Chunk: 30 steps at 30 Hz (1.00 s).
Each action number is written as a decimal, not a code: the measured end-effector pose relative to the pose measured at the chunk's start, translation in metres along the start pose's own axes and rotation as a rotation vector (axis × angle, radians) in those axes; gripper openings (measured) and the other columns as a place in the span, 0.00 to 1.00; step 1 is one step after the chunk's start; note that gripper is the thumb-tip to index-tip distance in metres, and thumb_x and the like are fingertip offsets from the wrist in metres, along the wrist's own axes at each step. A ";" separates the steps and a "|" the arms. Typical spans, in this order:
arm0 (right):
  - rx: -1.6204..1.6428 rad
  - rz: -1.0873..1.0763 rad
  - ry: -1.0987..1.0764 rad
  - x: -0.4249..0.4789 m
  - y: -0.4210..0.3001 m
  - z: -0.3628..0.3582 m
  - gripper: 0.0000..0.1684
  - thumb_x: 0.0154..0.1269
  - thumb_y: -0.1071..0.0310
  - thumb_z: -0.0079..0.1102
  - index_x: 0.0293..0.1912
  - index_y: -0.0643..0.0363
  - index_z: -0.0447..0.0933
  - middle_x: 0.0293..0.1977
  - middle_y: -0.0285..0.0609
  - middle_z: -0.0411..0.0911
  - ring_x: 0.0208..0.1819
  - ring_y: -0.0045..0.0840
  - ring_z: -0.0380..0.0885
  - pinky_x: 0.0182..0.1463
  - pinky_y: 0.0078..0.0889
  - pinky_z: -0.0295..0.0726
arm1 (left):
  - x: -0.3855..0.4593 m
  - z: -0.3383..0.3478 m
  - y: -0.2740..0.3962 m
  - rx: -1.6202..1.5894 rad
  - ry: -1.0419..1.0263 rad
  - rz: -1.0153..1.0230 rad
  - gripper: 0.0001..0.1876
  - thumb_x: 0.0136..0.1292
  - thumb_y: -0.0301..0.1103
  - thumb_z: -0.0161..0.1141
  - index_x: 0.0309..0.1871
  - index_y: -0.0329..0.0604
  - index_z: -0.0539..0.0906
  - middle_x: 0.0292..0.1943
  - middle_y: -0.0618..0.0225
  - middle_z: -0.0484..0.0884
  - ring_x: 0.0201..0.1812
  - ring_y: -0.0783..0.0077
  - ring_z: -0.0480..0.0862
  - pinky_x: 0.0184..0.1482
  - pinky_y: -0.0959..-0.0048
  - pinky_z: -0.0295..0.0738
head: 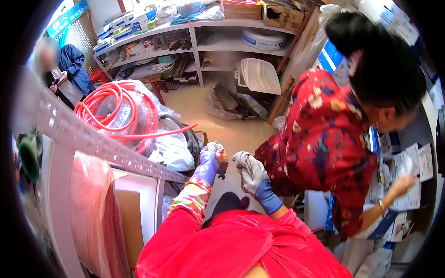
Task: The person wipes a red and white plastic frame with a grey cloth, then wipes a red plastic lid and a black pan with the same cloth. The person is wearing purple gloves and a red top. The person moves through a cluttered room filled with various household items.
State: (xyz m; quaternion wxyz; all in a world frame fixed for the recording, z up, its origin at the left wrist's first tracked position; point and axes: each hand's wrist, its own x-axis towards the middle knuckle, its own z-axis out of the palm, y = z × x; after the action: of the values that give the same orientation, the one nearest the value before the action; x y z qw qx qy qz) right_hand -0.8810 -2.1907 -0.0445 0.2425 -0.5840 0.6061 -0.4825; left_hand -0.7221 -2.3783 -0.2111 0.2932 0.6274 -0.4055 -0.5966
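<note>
My left hand [207, 160] wears a purple rubber glove with a colourful patterned sleeve cuff [190, 198]. Bunched in its fingers is a crumpled orange-and-white patterned piece of fabric [221, 157], with a dark bit hanging below. Across a small gap, my right hand [255, 177] has on a grey knit work glove with a blue cuff. A wadded grey cloth [244, 160], perhaps another knit glove, is gathered at its fingers. Both hands are held in front of my red top [222, 243], above the tiled floor.
A person in a red floral top [323, 139] leans over cartons [408, 173] close on my right. Coiled red hose [121, 104] lies on bags at left, above a perforated metal shelf rail [114, 147]. Another person [71, 66] stands far left. Shelving [240, 23] lines the back.
</note>
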 end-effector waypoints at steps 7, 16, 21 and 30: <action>0.071 0.110 0.094 0.098 0.030 -0.010 0.25 0.57 0.83 0.43 0.56 0.71 0.66 0.50 0.49 0.74 0.53 0.29 0.76 0.54 0.28 0.76 | 0.111 0.035 0.041 -0.374 -0.018 -0.028 0.16 0.70 0.42 0.46 0.34 0.49 0.82 0.23 0.65 0.77 0.24 0.72 0.78 0.28 0.71 0.75; 0.458 0.321 0.303 0.281 0.106 0.019 0.25 0.56 0.86 0.36 0.54 0.67 0.67 0.52 0.46 0.74 0.43 0.21 0.73 0.47 0.20 0.75 | 0.269 0.042 0.069 -0.471 -0.201 -0.206 0.09 0.66 0.30 0.56 0.47 0.43 0.83 0.38 0.66 0.85 0.35 0.70 0.85 0.37 0.69 0.81; 0.515 0.321 0.294 0.389 0.124 0.030 0.23 0.59 0.85 0.36 0.55 0.69 0.66 0.53 0.47 0.73 0.55 0.26 0.73 0.57 0.28 0.72 | 0.320 0.033 0.130 -0.440 -0.140 -0.240 0.08 0.62 0.26 0.62 0.44 0.41 0.84 0.35 0.69 0.85 0.35 0.74 0.84 0.37 0.72 0.81; 0.573 0.275 0.079 0.542 0.205 0.084 0.23 0.56 0.88 0.33 0.51 0.67 0.67 0.47 0.42 0.72 0.49 0.23 0.71 0.54 0.24 0.70 | 0.385 0.006 0.217 -0.564 -0.028 -0.172 0.08 0.65 0.30 0.59 0.45 0.41 0.84 0.34 0.66 0.85 0.29 0.70 0.84 0.29 0.71 0.80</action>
State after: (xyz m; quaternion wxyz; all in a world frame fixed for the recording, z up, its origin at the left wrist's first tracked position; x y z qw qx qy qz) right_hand -1.0145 -2.7567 -0.1112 0.4365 -0.3854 0.5279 -0.6183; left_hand -0.7781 -2.8163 -0.2232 0.3989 0.5450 -0.1728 -0.7169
